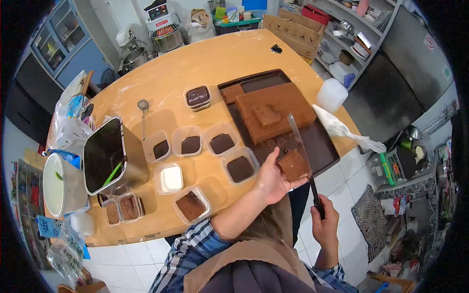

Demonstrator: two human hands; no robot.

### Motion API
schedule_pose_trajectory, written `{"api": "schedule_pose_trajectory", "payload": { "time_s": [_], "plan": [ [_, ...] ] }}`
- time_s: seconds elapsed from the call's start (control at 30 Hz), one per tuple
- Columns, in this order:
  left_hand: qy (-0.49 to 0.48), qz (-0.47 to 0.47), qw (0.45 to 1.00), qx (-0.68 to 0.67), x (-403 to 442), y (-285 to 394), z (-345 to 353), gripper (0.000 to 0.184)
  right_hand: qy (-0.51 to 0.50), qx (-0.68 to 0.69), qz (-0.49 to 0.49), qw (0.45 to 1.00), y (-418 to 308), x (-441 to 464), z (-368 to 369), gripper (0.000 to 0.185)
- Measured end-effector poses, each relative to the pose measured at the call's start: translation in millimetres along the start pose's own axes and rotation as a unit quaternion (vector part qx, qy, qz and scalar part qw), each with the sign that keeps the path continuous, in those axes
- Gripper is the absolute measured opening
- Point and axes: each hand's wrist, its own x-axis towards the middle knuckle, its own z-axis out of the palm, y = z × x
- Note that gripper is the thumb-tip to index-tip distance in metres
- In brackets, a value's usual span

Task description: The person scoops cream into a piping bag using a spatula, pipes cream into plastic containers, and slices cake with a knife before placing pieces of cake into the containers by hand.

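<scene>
My left hand (273,181) cradles a square piece of chocolate cake (292,165) in its palm and fingers. My right hand (325,222) grips the dark handle of a long knife (299,139), whose blade lies along the right side of that piece. Just beyond, a large block of chocolate cake (283,105) with a smaller chunk on top rests on a dark baking tray (317,146). Left of the tray are several clear plastic tubs, such as one with a dark layer (241,168). Nearer to me, another tub (192,205) holds a cake piece above something white.
A white piping bag (342,128) lies over the tray's right edge. On the left stand a metal container (132,163) of dark filling with a green-handled utensil and a white bucket (61,188). A spoon (143,117) and two filled tubs (122,209) are also on the table (161,83).
</scene>
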Motion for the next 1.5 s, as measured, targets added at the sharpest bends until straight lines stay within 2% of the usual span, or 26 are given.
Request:
{"api": "schedule_pose_trajectory", "payload": {
  "time_s": [0.17, 0.47, 1.07, 1.27, 1.37, 1.5],
  "plan": [
    [-0.021, -0.001, 0.999, 0.024, 0.9, 2.7, 1.2, 0.056, 0.022, -0.019, -0.013, 0.999, 3.4, -1.3, -3.0, 0.03],
    [-0.054, 0.005, 0.998, -0.008, 1.8, 5.4, -5.5, 0.045, -0.047, -0.025, 0.024, 0.998, -4.1, -5.1, -9.7, 0.031],
    [-0.024, 0.006, 0.999, 0.044, -1.6, 8.1, -2.0, 0.054, -0.071, -0.053, -0.002, 0.996, -7.8, -0.6, -9.9, 0.032],
    [-0.051, 0.057, 0.996, 0.044, -4.8, 6.6, 1.4, 0.057, -0.101, -0.026, 0.049, 0.993, -7.8, 0.9, -9.6, 0.034],
    [-0.062, 0.092, 0.993, 0.049, 1.7, 2.9, -8.5, 0.054, -0.109, -0.014, 0.053, 0.993, -8.7, 1.9, -8.8, 0.035],
    [-0.051, 0.093, 0.994, 0.033, 1.7, 2.9, -7.5, 0.051, -0.103, -0.02, 0.046, 0.993, -3.9, 0.6, -4.2, 0.034]
  ]
}}
